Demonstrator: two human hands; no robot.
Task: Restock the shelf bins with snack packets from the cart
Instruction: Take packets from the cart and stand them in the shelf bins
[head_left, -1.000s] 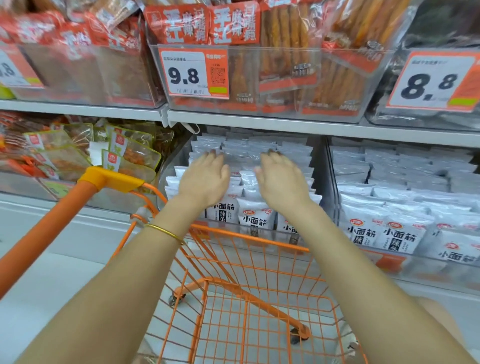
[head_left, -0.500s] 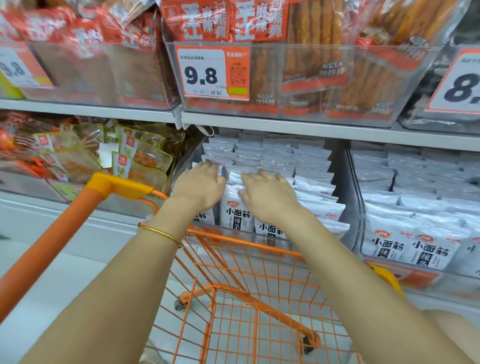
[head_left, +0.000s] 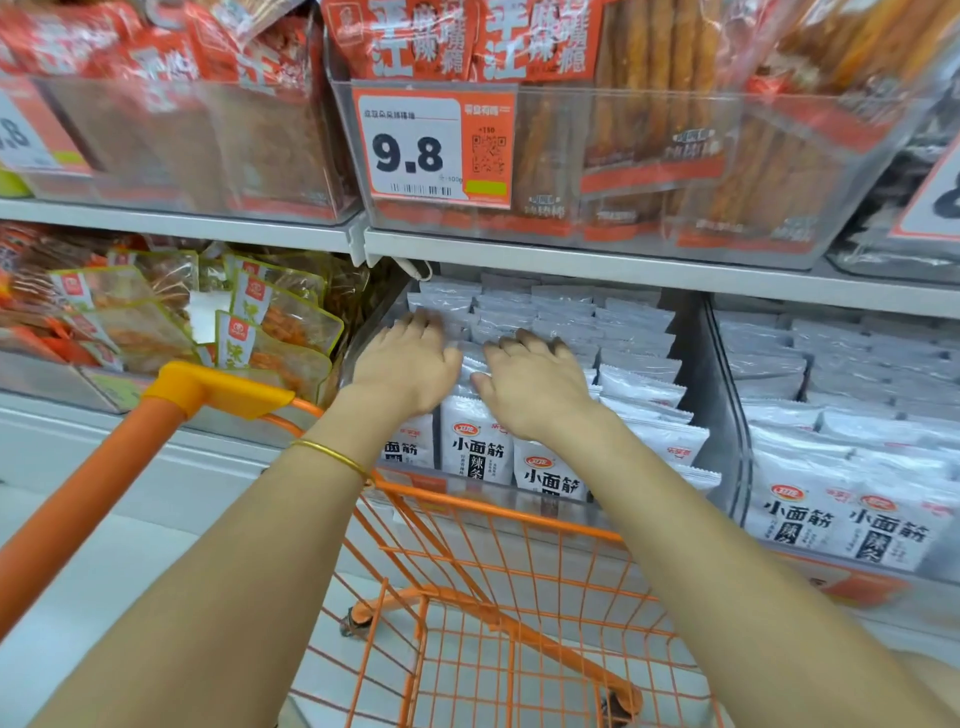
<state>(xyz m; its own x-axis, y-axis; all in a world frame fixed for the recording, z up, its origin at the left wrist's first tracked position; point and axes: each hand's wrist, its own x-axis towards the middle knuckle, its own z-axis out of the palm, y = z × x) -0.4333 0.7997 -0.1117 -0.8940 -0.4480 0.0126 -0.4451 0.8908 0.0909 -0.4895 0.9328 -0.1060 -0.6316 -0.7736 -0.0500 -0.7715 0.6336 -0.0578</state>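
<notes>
White snack packets with black lettering (head_left: 475, 449) stand in rows inside a clear shelf bin (head_left: 719, 395) on the lower shelf. My left hand (head_left: 408, 364) lies palm down on the tops of the packets at the bin's left side, fingers spread. My right hand (head_left: 535, 379) rests beside it on the middle rows, fingers spread and slightly curled. Neither hand grips a packet. The orange wire cart (head_left: 498, 623) stands below my arms against the shelf; its visible basket holds no packets.
A second bin of the same white packets (head_left: 841, 467) sits to the right. Clear yellow-edged packets (head_left: 270, 332) fill the bin at left. The upper shelf (head_left: 571, 257) carries red packets and a 9.8 price tag (head_left: 434, 145). The cart's orange handle (head_left: 104, 467) crosses the lower left.
Both hands slid back over the packet tops toward the bin's front, then settled. The view shifted right and closer to the shelf.
</notes>
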